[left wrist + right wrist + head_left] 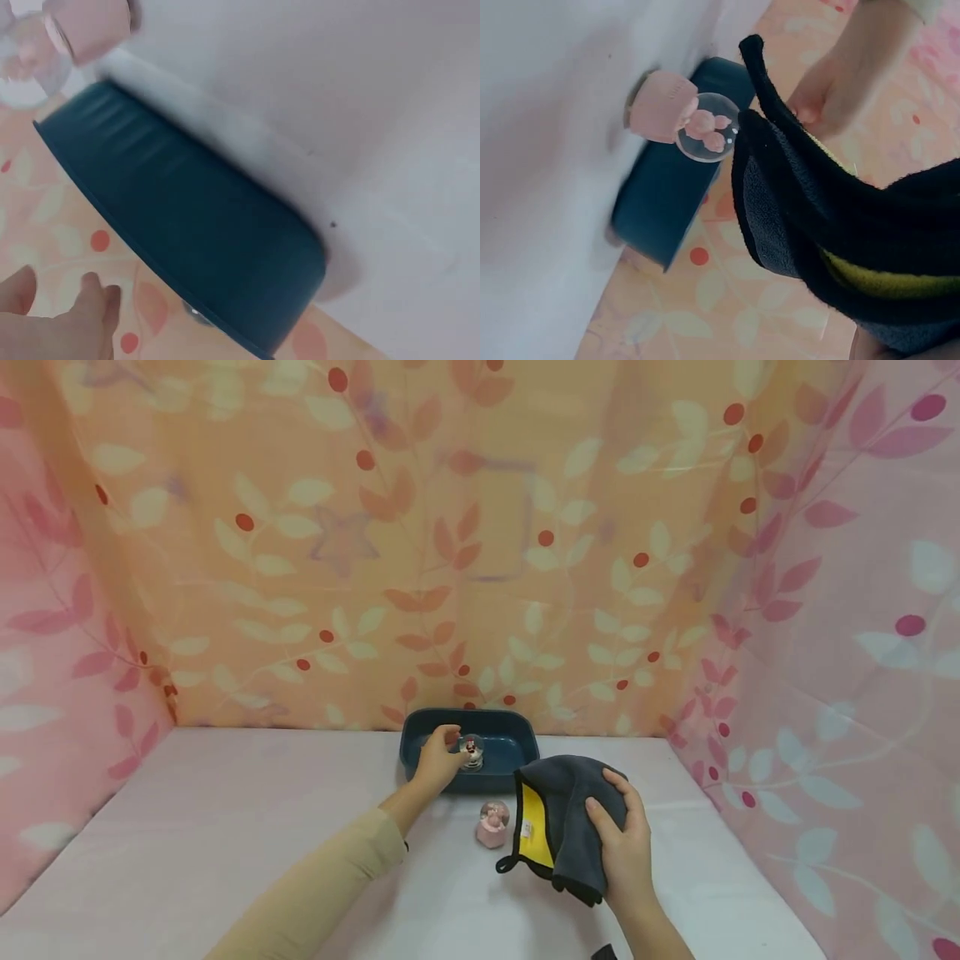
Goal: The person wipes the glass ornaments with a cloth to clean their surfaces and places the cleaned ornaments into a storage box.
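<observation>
My left hand [437, 764] reaches over the dark teal bin [465, 783], its fingers spread loosely beside a snow globe [471, 753] with a small red and white figure. In the left wrist view the gap between thumb and fingers holds nothing, and the bin wall [187, 202] hides most of that globe. My right hand [628, 843] grips a folded dark grey cloth [581, 814] with a yellow inner side, black edging and a hanging loop. A pink snow globe [492, 825] stands upright on the table, between the bin and the cloth.
The white-covered table [247, 827] holds the bin near its back edge. A floral curtain [420, 543] rises behind it, with pink floral panels [862, 635] at the sides.
</observation>
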### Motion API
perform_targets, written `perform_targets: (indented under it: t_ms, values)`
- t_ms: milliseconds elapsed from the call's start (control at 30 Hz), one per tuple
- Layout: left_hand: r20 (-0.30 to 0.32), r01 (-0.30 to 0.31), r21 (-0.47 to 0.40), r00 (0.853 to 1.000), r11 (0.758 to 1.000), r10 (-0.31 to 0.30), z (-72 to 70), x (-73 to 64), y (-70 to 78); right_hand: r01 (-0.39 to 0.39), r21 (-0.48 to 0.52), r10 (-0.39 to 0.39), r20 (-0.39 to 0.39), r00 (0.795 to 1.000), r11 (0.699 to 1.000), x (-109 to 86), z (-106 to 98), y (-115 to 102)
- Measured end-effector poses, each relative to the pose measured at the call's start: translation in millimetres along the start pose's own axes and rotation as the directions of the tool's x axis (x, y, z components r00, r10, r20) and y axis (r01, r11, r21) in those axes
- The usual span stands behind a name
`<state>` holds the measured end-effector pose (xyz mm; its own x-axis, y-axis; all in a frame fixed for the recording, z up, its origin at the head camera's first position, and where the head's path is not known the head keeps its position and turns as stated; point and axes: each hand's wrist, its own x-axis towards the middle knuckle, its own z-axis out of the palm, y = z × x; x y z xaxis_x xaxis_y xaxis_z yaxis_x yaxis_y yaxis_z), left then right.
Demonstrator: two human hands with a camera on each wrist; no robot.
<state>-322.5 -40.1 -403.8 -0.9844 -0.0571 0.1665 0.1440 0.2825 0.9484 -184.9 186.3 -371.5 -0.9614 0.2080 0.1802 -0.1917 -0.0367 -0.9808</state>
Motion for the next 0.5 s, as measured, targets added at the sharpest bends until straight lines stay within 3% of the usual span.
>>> perform_targets:
  t_ms: [133,333,500]
  values:
    - [-0.005,-0.03,-0.091,1.0,0.995,0.03,-0.8,-14.3,-1.2,0.017,0.014,-0.017,-0.007,1.0,1.0,-0.5,-3,-2]
    - [-0.02,-0.015,-0.188,1.0,0.982,0.011,-8.7,-37.9,-7.9,0.039,0.006,-0.039,-0.018,0.999,0.999,-3.0,-6,-6]
    - [0.004,0.015,-0.214,1.0,0.977,-0.014,-12.1,-54.2,-12.1,0.045,0.001,-0.045,-0.022,0.999,0.999,-5.5,-8,-11]
